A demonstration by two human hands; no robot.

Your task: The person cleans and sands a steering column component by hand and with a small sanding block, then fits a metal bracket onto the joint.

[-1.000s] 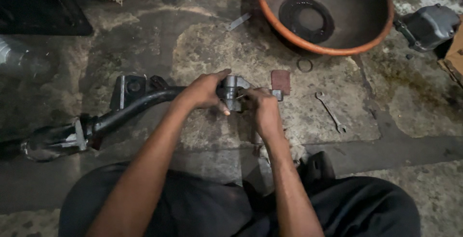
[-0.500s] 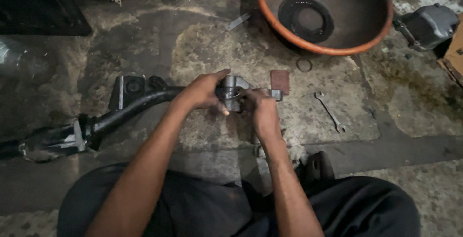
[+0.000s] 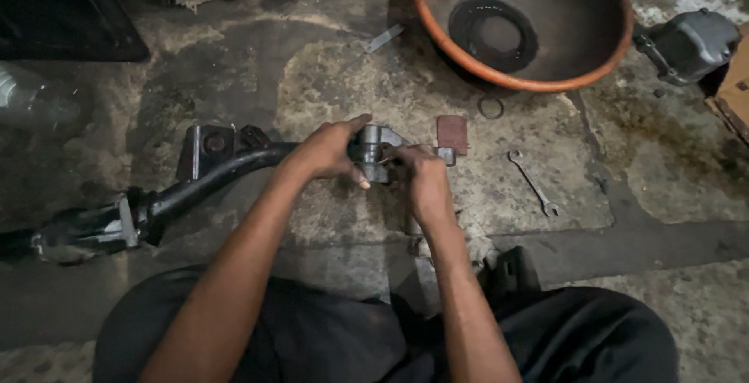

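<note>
1. Head view: nothing has shifted since earlier; left hand (image 3: 331,151) still wraps the grey metal part (image 3: 373,151), on the stained floor (image 3: 328,79).
2. Right hand (image 3: 421,180) pinches its near edge; steady bracing beside the spanner (image 3: 534,184) seems wise.

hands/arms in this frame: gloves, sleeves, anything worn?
No gloves. Left hand and right hand are bare, and both forearms are bare as far as they show, no sleeve in view. No watch, band or ring visible. Dark trousers cover the lap below.
</note>
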